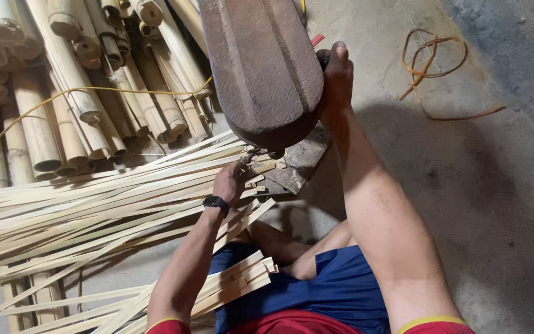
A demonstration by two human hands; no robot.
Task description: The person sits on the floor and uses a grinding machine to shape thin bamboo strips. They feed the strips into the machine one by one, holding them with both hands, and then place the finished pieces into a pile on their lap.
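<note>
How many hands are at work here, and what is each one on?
2. The left hand rests on the bamboo strips beneath the rusty machine head; the right hand grips beside that head, what it holds hidden.

pale yellow bamboo strips (94,204), rusty brown machine head (261,68), blue shorts (329,291)

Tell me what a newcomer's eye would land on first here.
A big rusty brown machine arm fills the top centre, with the right hand gripping its far side. Below it, the left hand, with a black watch on its wrist, rests on a fan of pale bamboo strips. Cut bamboo poles are stacked top left.
</note>
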